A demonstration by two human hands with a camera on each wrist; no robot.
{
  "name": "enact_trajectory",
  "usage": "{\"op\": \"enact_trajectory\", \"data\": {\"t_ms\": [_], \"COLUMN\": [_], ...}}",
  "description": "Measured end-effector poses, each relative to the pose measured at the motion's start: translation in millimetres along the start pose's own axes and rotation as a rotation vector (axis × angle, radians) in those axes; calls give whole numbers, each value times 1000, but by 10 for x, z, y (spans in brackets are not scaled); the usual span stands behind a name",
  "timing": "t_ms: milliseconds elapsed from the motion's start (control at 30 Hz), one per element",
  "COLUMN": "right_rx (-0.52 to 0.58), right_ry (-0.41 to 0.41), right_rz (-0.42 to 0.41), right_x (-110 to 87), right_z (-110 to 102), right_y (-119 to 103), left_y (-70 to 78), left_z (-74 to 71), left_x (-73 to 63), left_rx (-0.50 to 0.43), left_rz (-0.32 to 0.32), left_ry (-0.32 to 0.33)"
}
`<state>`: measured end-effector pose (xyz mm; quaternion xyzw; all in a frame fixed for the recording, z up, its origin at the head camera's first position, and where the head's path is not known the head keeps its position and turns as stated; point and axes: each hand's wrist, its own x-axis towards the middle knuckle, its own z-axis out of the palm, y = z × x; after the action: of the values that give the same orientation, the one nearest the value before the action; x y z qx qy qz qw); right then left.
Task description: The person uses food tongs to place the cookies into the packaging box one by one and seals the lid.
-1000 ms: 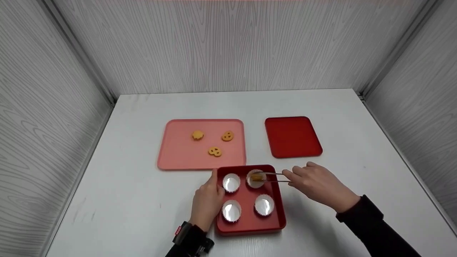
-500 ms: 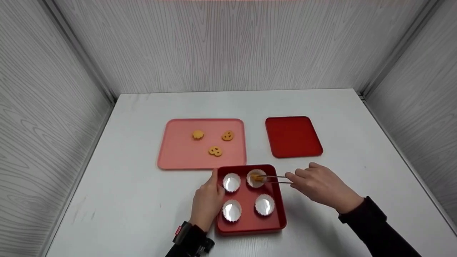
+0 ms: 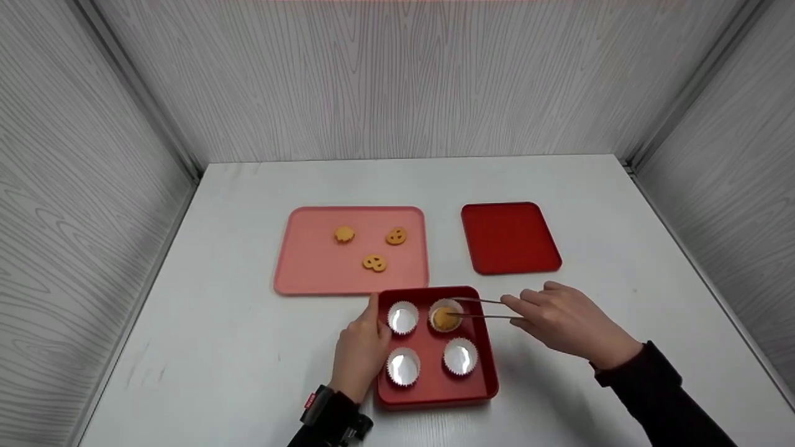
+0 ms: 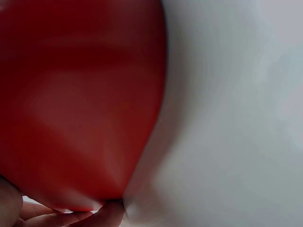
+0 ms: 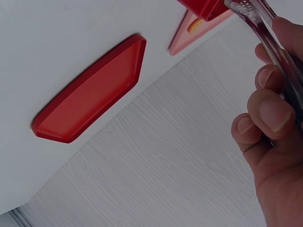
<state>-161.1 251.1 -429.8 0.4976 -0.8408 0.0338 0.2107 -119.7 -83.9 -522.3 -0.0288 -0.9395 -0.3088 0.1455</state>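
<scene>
A deep red box (image 3: 435, 394) stands near the front and holds several white paper cups, among them a front-right cup (image 3: 460, 358). My left hand (image 3: 363, 347) grips its left wall, with fingertips (image 4: 110, 215) at its edge in the left wrist view. In my right hand (image 3: 562, 320) are metal tongs (image 3: 487, 316), seen close in the right wrist view with the fingers round the handles. The tong arms are spread apart at the back-right cup (image 3: 433, 308). Inside that cup lies a golden-brown cookie (image 3: 443, 320), partly crossed by the nearer arm.
Behind the box lies a pink tray (image 3: 310, 267) bearing a scalloped cookie (image 3: 344, 234) and two pretzel-shaped cookies (image 3: 374, 263). To the back right is a flat red lid-like tray (image 3: 510, 239). Grey wood-grain panels (image 3: 397, 81) wall the white table on three sides.
The tongs, earlier closed around the cookie, have spread apart, and the cookie now lies flat in the back-right cup. My right hand has shifted slightly right. The left hand stays put.
</scene>
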Motion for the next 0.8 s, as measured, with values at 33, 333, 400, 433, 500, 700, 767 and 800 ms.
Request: {"op": "enact_trajectory", "data": {"t_ms": [33, 333, 400, 433, 500, 700, 767, 800], "right_rx": [5, 19, 10, 6, -3, -25, -36, -41], "right_ry": [10, 65, 68, 71, 75, 91, 91, 90], "right_rz": [1, 40, 53, 58, 73, 114, 125, 130], "right_x": [0, 34, 50, 58, 77, 145, 170, 183], "right_z": [-4, -10, -4, 1, 11, 69, 99, 115], "right_y": [5, 43, 49, 53, 61, 85, 92, 96], "left_y": [1, 7, 8, 9, 6, -2, 1, 3], "left_z": [0, -13, -16, -17, -15, -10, -11, -13], "left_x": [1, 4, 4, 4, 4, -1, -1, 0], "left_rx": [-1, -6, -9, -8, -8, -4, -1, -1], "left_rz": [-2, -15, -16, -16, -14, 2, 2, 0], "left_ry": [-2, -18, -22, -23, -22, -9, -8, -9]}}
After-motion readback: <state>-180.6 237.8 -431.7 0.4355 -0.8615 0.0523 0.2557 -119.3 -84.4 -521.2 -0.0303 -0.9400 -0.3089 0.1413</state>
